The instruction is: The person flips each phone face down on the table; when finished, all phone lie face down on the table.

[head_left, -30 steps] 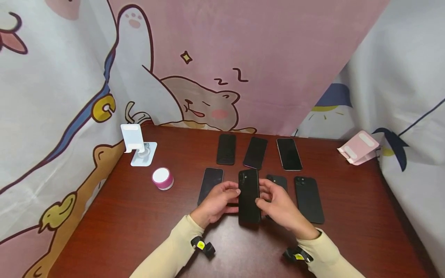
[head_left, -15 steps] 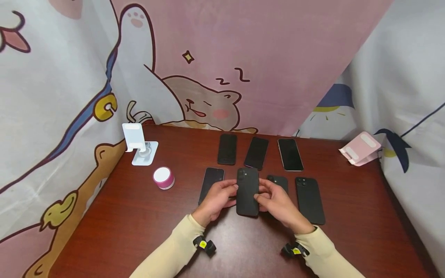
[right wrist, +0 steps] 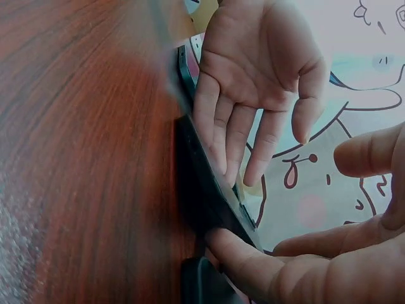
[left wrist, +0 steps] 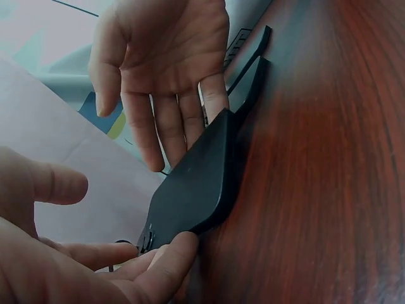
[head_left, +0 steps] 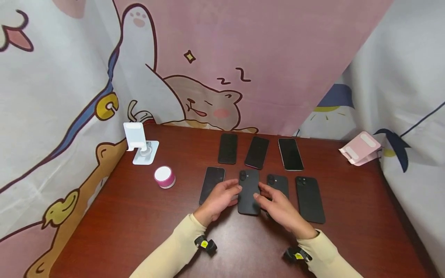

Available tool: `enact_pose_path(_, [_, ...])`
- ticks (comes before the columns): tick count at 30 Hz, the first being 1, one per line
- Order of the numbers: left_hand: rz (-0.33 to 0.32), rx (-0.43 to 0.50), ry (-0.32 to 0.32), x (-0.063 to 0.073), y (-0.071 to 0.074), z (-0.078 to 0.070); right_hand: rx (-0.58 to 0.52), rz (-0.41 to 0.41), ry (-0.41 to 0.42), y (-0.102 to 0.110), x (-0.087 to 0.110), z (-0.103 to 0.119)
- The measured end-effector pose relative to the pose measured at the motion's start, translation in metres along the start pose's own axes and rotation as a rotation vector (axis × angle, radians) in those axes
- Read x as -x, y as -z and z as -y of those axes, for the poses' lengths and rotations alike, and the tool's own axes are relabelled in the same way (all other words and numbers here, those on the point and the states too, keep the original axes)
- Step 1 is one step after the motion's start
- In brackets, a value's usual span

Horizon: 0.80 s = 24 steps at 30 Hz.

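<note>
A black phone (head_left: 249, 195), back up with its cameras at the far end, lies on or just above the table between the two hands. My left hand (head_left: 219, 199) touches its left edge with fairly straight fingertips, its thumb held off in the left wrist view. On the opposite edge rest the extended fingers of my right hand (head_left: 281, 206), thumb also raised. Left of this phone is a screen-up phone (head_left: 211, 180), partly behind the left hand. To the right are a dark back-up phone (head_left: 280, 183), partly covered by the right hand, and another black back-up phone (head_left: 310, 200).
Behind stand three screen-up phones in a row: one (head_left: 227, 148) left, one (head_left: 257, 152) middle, one (head_left: 290, 154) right. A white phone stand (head_left: 145, 154) and a pink-and-white cylinder (head_left: 165, 177) are at left. A pink phone stand (head_left: 361, 147) is at right. Printed curtains surround the table.
The phone between the hands was gripped and tilted up, then lowered flat toward the table. Both hands have loosened, with thumbs lifting from its back.
</note>
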State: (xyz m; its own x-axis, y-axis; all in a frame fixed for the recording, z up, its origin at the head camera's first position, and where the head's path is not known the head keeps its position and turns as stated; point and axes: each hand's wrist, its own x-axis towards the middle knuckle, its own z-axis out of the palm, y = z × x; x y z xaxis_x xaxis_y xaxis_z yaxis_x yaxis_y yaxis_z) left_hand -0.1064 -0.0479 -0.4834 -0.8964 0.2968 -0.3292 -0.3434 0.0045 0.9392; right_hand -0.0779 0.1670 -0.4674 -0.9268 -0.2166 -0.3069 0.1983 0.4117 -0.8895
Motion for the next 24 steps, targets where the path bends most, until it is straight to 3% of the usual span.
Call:
enact_pose_path(13, [0.058, -0.063, -0.021, 0.004, 0.002, -0.003, 0.004, 0.015, 0.008, 0.002, 0.001, 0.006])
enact_pose_path(19, [0.066, -0.076, -0.040, 0.007, 0.011, -0.007, 0.198, -0.097, 0.116, 0.000, -0.006, 0.004])
enact_pose_path(24, [0.046, -0.138, -0.060, 0.012, 0.023, -0.008, 0.175, -0.119, 0.205, -0.007, -0.014, 0.008])
